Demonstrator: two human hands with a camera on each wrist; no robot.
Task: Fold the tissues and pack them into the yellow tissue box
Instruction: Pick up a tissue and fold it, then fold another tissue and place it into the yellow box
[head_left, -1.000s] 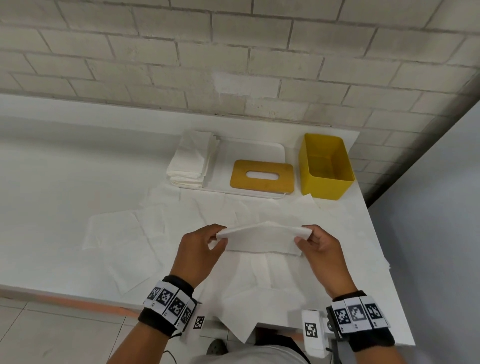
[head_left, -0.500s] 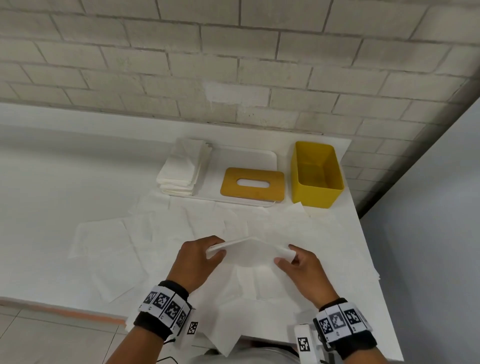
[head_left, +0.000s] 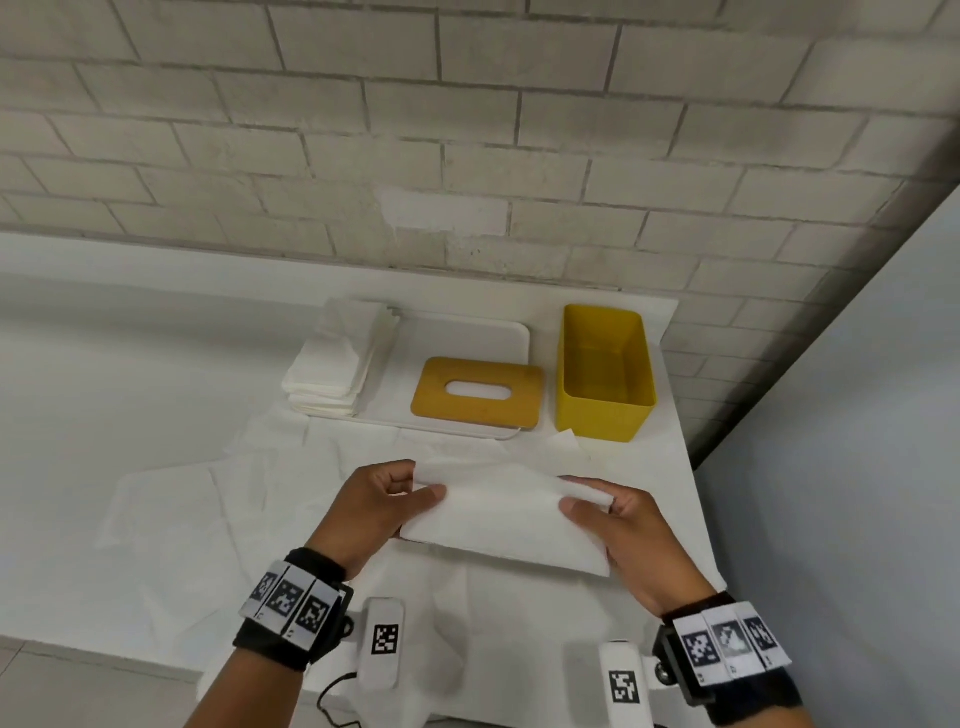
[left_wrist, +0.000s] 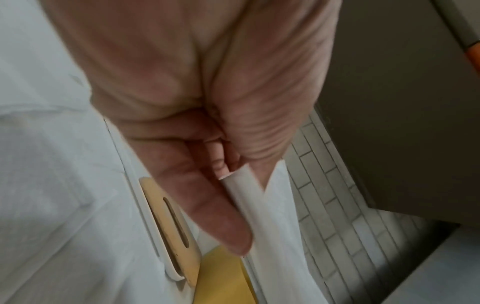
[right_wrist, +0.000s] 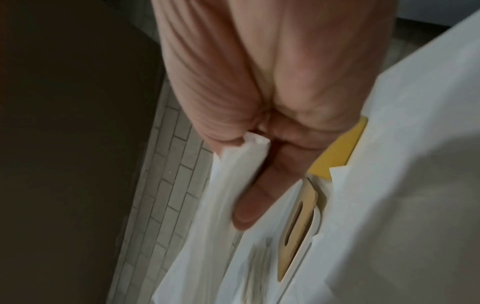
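Both hands hold one folded white tissue (head_left: 501, 517) just above the table, near its front edge. My left hand (head_left: 382, 506) pinches the tissue's left end between thumb and fingers, and the left wrist view shows the folded edge (left_wrist: 244, 193) in that pinch. My right hand (head_left: 615, 519) pinches the right end (right_wrist: 255, 144). The open yellow tissue box (head_left: 602, 371) stands at the back right and looks empty. Its tan lid (head_left: 478, 392) with an oval slot lies flat to the box's left.
A white tray (head_left: 467, 332) under the lid also carries a stack of folded tissues (head_left: 337, 364) at its left. Several unfolded tissues (head_left: 171, 499) are spread over the white table (head_left: 62, 415). A brick wall rises behind; the table ends just right of the box.
The tissue has gone from held up on edge to lying flatter and lower between my hands, which have spread a little. The camera has moved nearer.
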